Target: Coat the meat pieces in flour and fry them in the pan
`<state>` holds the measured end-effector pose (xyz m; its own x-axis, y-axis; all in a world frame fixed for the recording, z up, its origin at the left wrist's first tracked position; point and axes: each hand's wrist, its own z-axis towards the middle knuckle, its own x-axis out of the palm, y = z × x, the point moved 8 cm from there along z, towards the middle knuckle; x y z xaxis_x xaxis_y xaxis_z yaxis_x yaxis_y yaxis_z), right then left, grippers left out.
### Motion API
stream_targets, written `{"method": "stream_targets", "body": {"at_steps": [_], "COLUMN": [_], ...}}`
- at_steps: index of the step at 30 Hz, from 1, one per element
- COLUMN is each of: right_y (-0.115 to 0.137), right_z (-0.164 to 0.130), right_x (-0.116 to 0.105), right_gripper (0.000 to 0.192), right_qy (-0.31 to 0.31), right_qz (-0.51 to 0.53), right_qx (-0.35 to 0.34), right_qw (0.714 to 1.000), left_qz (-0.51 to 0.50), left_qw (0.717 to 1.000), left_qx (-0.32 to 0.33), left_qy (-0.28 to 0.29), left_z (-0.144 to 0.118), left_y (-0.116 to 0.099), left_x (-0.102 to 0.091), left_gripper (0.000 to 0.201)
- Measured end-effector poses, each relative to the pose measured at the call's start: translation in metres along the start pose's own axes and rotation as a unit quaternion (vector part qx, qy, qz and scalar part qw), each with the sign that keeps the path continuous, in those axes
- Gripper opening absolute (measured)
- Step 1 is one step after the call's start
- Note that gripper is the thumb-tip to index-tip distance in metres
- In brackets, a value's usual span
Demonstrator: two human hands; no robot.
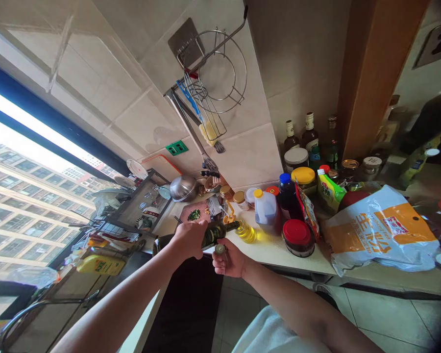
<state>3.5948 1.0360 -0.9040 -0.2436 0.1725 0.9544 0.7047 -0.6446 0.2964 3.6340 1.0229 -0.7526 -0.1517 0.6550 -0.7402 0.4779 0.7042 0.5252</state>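
free: bare counter edge (268, 252) right of hands | blocked: red-lidded jar (298, 238), white jug (265, 208), rice bag (380, 230) crowd behind it

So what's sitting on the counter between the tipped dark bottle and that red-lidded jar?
In the head view, a clear bottle of yellow oil lies between the dark bottle, held in the left hand, and the red-lidded jar.

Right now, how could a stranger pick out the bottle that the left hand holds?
Start at the white counter under the tiled wall. Near its front edge the left hand grips a dark green bottle lying almost level. Unlike the upright jars beside it, it is tipped sideways.
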Motion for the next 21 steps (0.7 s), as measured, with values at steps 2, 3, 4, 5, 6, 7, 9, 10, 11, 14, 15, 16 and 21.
{"method": "stream_targets", "body": {"at_steps": [2, 3, 4, 5, 6, 7, 9, 10, 11, 14, 15, 16, 21], "right_y": [-0.003, -0.005, -0.006, -0.008, -0.009, -0.01, -0.012, -0.013, -0.014, -0.017, -0.018, -0.019, -0.026], "right_z": [0.0, 0.0, 0.0, 0.001, 0.001, 0.001, 0.001, 0.001, 0.001, 0.0, 0.0, -0.001, -0.003], "right_x": [-0.002, -0.004, -0.005, -0.007, -0.009, -0.011, -0.015, -0.016, -0.018, -0.023, -0.025, -0.027, -0.039], "right_gripper": [0.054, 0.054, 0.055, 0.055, 0.055, 0.055, 0.054, 0.054, 0.054, 0.054, 0.053, 0.052, 0.047], "right_qy": [-0.004, -0.006, -0.01, -0.014, -0.019, -0.024, -0.035, -0.04, -0.046, -0.062, -0.067, -0.073, -0.098], "right_qz": [-0.004, -0.006, -0.008, -0.011, -0.013, -0.015, -0.021, -0.024, -0.028, -0.042, -0.047, -0.053, -0.078], "right_qx": [0.009, 0.013, 0.017, 0.021, 0.025, 0.029, 0.036, 0.039, 0.042, 0.054, 0.058, 0.062, 0.085], "right_qw": [1.0, 1.0, 1.0, 1.0, 0.999, 0.999, 0.999, 0.998, 0.998, 0.996, 0.995, 0.994, 0.989], "left_qz": [-0.011, -0.018, -0.024, -0.032, -0.039, -0.048, -0.065, -0.074, -0.083, -0.109, -0.117, -0.124, -0.159], "left_qw": [1.0, 1.0, 1.0, 0.999, 0.999, 0.999, 0.997, 0.997, 0.996, 0.993, 0.992, 0.991, 0.985], "left_qx": [-0.002, -0.003, -0.005, -0.006, -0.008, -0.009, -0.011, -0.011, -0.011, -0.017, -0.02, -0.025, -0.045], "left_qy": [-0.005, -0.007, -0.01, -0.013, -0.015, -0.019, -0.025, -0.029, -0.032, -0.041, -0.044, -0.046, -0.045], "left_z": [-0.002, -0.003, -0.004, -0.005, -0.006, -0.006, -0.007, -0.007, -0.008, -0.008, -0.008, -0.007, -0.007], "left_y": [0.003, 0.004, 0.005, 0.006, 0.008, 0.009, 0.012, 0.013, 0.014, 0.016, 0.016, 0.016, 0.015], "left_x": [0.007, 0.011, 0.015, 0.019, 0.024, 0.029, 0.039, 0.043, 0.048, 0.064, 0.07, 0.076, 0.106], "left_gripper": [0.074, 0.074, 0.073, 0.073, 0.072, 0.072, 0.07, 0.068, 0.067, 0.068, 0.069, 0.07, 0.069]}}
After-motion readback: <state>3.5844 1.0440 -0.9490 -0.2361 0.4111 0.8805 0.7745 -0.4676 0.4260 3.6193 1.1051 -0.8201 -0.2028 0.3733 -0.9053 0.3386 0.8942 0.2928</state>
